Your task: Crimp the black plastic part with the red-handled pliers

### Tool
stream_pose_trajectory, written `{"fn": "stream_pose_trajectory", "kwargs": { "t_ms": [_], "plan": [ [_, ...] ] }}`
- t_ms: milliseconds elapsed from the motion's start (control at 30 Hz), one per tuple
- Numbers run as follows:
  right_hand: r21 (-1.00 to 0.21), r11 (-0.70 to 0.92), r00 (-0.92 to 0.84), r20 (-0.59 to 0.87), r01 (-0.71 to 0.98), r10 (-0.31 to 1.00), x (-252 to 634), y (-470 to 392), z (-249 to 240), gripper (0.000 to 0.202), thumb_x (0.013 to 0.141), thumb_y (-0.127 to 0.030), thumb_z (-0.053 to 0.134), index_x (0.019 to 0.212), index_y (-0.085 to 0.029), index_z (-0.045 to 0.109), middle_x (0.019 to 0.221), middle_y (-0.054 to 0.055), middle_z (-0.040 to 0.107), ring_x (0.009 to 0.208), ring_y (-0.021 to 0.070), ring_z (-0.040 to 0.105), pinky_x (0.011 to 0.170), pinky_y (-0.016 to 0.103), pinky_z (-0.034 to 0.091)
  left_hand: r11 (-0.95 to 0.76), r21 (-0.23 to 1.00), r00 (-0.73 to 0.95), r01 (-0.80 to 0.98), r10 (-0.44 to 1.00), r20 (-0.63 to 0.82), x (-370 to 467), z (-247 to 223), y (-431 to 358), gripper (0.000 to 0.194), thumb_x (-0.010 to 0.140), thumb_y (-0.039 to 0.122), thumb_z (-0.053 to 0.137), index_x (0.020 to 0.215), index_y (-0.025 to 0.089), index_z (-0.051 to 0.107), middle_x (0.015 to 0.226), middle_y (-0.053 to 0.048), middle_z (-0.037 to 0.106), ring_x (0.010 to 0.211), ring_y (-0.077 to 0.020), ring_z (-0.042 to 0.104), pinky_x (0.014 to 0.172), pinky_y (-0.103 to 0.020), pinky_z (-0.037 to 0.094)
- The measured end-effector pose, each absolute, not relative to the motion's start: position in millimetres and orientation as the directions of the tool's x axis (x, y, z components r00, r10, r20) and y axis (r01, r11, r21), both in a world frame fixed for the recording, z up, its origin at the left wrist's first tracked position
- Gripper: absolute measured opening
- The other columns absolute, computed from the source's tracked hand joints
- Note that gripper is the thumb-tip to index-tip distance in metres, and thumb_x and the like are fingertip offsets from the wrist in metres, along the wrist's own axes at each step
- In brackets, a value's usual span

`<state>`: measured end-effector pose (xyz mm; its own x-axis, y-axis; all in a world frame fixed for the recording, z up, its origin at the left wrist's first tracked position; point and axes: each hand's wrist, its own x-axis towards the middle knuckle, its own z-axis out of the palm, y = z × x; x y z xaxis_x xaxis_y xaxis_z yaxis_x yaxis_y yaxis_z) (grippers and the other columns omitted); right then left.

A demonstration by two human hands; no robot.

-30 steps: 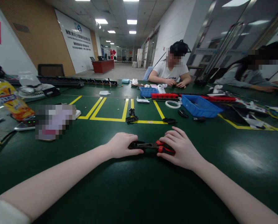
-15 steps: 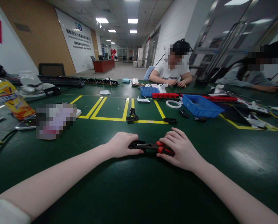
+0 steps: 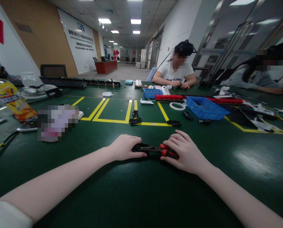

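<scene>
- Far left: yellow-and-orange printed plastic container (image 3: 12, 101), tilted, on the dark green tabletop (image 3: 141, 196).
- Next right: pale flat rectangular item (image 3: 57, 122), pixelated out. White plastic device (image 3: 38, 91) sits behind it.
- Yellow tape lines (image 3: 111, 121) mark boxes on the table, left of centre.
- Left hand (image 3: 126, 147): thumb and fingers clamped on a small black part (image 3: 139, 147), low over the table in front of the wearer. Most of the part is hidden in the grip.
- Beyond it: cluster of black pieces (image 3: 135, 121) across the tape.
- Between the hands: pliers with dark metal nose and red-and-black handles (image 3: 160, 149), nose pointing left, up against the black part. Can't tell if the nose bites on it.
- Farther back: small blue plastic bin (image 3: 149, 94), then long red strip (image 3: 168, 97).
- Flat black piece (image 3: 173, 123) by the tape corner. Person in white T-shirt (image 3: 176, 73) across the table.
- Right hand (image 3: 180, 152): wrapped on the plier handles, index finger lifted off. Hands apart, bridged by pliers and part.
- White ring (image 3: 177, 109) beyond, near the larger blue plastic bin (image 3: 209, 114).
- Far right: second person, pale sleeve (image 3: 246, 80) at the table.
</scene>
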<state>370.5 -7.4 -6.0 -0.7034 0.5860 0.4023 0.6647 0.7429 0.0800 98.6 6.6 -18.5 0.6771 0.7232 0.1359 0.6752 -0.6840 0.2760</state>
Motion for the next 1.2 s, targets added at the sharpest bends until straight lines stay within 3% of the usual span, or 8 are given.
{"fn": "stream_pose_trajectory", "kwargs": {
  "t_ms": [733, 1200],
  "plan": [
    [0.075, 0.743, -0.702, 0.402, 0.665, 0.588, 379, -4, -5, 0.041, 0.082, -0.05, 0.06, 0.109, -0.018, 0.062, 0.097, 0.007, 0.068, 0.093, 0.0231, 0.062, 0.108, 0.054, 0.031, -0.687, 0.28, 0.674, 0.671, 0.722, 0.156, 97, -20, 7, 0.043, 0.085, 0.062, 0.052, 0.08, 0.019, 0.052, 0.076, 0.0, 0.06, 0.062, -0.0144, 0.053, 0.054, -0.024, 0.03],
    [0.037, 0.747, -0.702, 0.373, 0.664, 0.606, 374, -6, -7, 0.041, 0.081, -0.05, 0.061, 0.105, -0.016, 0.059, 0.095, 0.01, 0.069, 0.09, 0.0241, 0.065, 0.098, 0.049, 0.044, -0.673, 0.302, 0.67, 0.675, 0.731, 0.131, 97, -18, 7, 0.043, 0.085, 0.063, 0.052, 0.081, 0.019, 0.053, 0.078, 0.0, 0.061, 0.064, -0.0151, 0.055, 0.055, -0.024, 0.033]
  ]
}}
